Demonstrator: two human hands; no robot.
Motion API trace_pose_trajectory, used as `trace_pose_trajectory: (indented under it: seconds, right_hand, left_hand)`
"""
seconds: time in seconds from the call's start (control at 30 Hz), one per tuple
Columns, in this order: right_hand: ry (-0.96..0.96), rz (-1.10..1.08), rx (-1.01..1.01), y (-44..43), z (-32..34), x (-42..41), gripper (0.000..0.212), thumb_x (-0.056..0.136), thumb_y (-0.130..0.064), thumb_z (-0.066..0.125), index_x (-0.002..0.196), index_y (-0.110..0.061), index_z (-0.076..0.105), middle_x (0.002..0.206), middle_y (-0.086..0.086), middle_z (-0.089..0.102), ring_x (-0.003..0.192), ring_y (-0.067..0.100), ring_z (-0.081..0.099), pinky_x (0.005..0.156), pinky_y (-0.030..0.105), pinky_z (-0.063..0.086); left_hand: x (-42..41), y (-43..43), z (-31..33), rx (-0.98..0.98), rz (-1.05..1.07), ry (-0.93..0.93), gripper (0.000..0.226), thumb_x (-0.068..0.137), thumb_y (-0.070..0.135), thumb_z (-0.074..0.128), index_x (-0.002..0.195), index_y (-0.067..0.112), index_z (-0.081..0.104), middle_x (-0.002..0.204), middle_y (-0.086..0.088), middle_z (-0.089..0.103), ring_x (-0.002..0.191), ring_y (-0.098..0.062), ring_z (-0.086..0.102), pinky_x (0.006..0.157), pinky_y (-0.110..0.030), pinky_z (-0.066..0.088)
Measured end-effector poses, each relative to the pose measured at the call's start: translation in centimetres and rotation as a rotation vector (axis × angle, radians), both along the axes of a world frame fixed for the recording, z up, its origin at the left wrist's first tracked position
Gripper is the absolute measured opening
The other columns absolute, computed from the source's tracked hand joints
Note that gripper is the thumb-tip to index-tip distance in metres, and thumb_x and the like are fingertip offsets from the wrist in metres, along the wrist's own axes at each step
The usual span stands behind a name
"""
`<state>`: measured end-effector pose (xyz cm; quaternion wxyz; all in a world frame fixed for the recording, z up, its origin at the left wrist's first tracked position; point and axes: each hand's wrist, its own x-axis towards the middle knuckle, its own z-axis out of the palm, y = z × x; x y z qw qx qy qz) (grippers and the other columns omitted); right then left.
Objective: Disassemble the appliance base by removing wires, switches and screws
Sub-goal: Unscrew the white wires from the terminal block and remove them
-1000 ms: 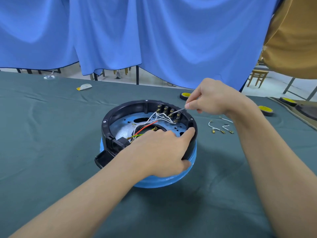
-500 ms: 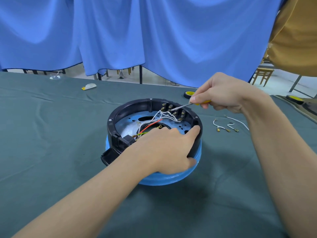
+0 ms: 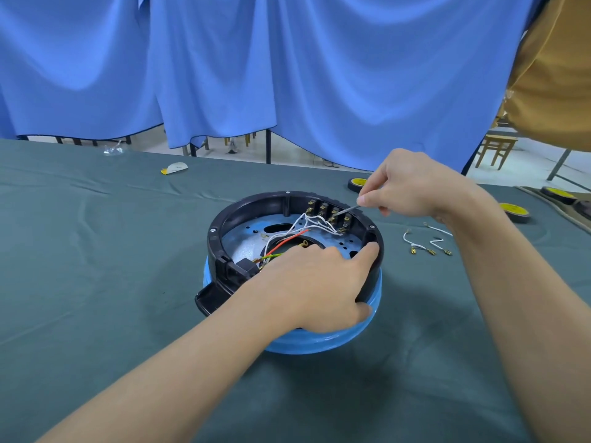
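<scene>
My left hand (image 3: 316, 289) gripped the base (image 3: 243, 210) rim at mid-desk, thumb inside. My right hand (image 3: 412, 187) pinched a screwdriver (image 3: 348, 209), tip at the far-wall terminals (image 3: 323, 206).

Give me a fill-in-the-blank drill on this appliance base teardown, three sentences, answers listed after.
The left hand grips the appliance base by its ___ rim.
The right hand aims a screwdriver at the terminals on the base's ___ side.
The loose wires on the cloth are ___.
Answers: black; far; white.
</scene>
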<state>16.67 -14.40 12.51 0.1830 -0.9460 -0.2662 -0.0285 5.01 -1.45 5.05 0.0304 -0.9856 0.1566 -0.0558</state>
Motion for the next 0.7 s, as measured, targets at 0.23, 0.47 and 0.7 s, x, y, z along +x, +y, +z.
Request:
trace_pose_trajectory:
  seconds: [0.23,0.47,0.7]
  right_hand:
    - [0.194,-0.013,0.17,-1.1,-0.3,1.2,0.012,0.085,-0.022,0.071,0.075,-0.018,0.077,0.046,-0.004,0.054,0.034,0.01,0.03,0.038,0.017,0.024]
    - [0.361,-0.044,0.309,-1.7,-0.9,2.4,0.009,0.083,-0.014,0.072,0.081,-0.006,0.076,0.05,0.003,0.05,0.041,0.015,0.024,0.04,0.02,0.022]
    - [0.554,-0.048,0.43,-2.1,-1.5,3.2,0.014,0.083,-0.013,0.071,0.083,0.001,0.073,0.053,0.008,0.05,0.037,0.011,0.022,0.037,0.016,0.02]
  left_hand:
    - [0.1,0.0,0.0,-0.004,-0.006,-0.019,0.066,0.091,0.053,0.046,0.142,0.026,0.014,0.105,-0.012,0.058,0.093,-0.038,0.056,0.08,-0.044,0.048]
    - [0.1,-0.1,0.1,-0.012,0.016,0.001,0.067,0.092,0.053,0.045,0.145,0.027,0.013,0.103,-0.011,0.053,0.084,-0.033,0.045,0.071,-0.039,0.038]
    - [-0.1,-0.1,0.5,-0.004,0.019,0.015,0.065,0.091,0.052,0.046,0.143,0.027,0.016,0.085,-0.004,0.039,0.084,-0.034,0.048,0.073,-0.04,0.042]
